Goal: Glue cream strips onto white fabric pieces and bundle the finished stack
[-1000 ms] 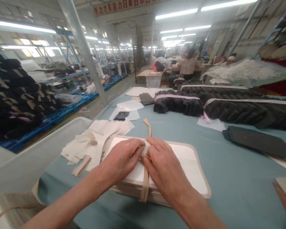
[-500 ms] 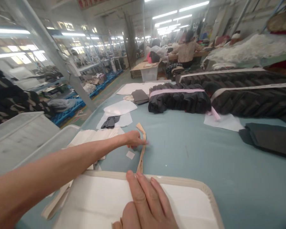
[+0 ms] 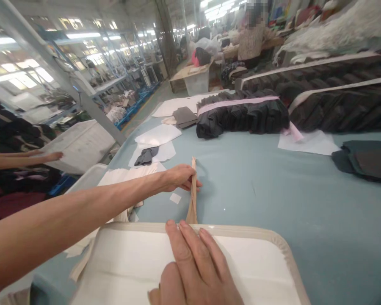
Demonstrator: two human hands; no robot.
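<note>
A white fabric panel (image 3: 257,262) with a beige bound edge and rounded corners lies close in front of me. Across its upper part rests my right hand (image 3: 197,271), fingers stretched out and tips at the binding. A narrow beige fabric strip (image 3: 193,205) runs away from the panel's far edge. My left hand (image 3: 179,177), arm reaching over from the left, pinches this strip near its far end and lifts it off the blue-green table (image 3: 241,199). Just below that hand sits a small white paper square (image 3: 175,198).
Strapped bundles of black pieces (image 3: 241,114) line the far side, with dark folded fabric (image 3: 365,161) at right. White sheets (image 3: 158,134) and cream pieces (image 3: 123,176) lie at left. Beyond the left edge, another person's hand (image 3: 53,156) is at a white bin (image 3: 82,144).
My left hand has closed on the strip and raised its far end, straightening it. At left, another person's arms have appeared and the white bin has moved away. My right hand stays on the panel.
</note>
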